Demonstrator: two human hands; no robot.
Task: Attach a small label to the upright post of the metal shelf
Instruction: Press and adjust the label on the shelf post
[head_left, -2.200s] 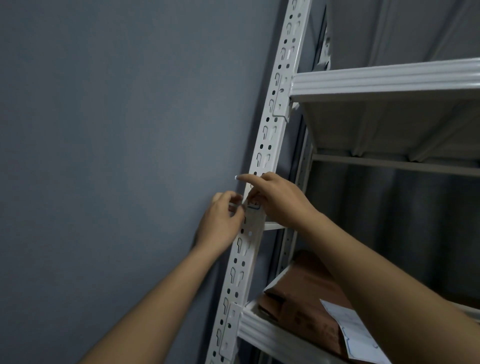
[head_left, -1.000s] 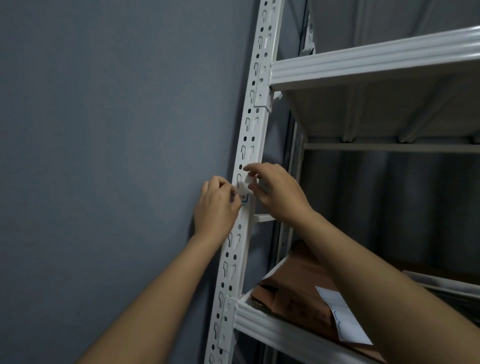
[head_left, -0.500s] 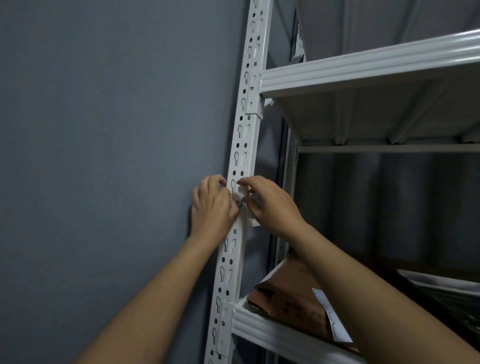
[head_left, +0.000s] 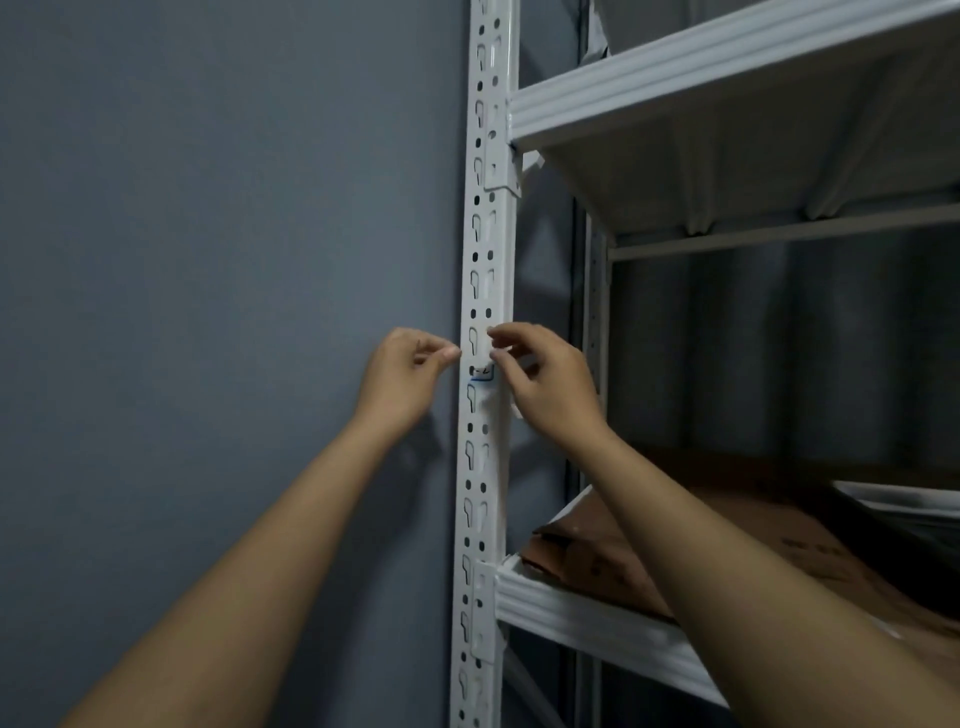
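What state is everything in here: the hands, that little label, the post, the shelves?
Label: on the post, between the hands.
Post: upright, slotted.
Left hand: fingertips pinched beside the post; whether it holds anything is unclear.
Right hand: fingers curled at the post above the label.
Lower shelf: holds brown cardboard.
Upper shelf: seen from below.

White metal shelf (head_left: 597, 613) below right hand (head_left: 550, 384) carried brown cardboard boxes (head_left: 613, 566); label (head_left: 481, 375) stuck on post (head_left: 485, 249) between hands.

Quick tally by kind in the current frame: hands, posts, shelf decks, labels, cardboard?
Hands: 2, left hand, right hand
Front post: 1
Shelf decks: 2, upper deck, lower deck
Label: 1
Cardboard pile: 1
Total: 7
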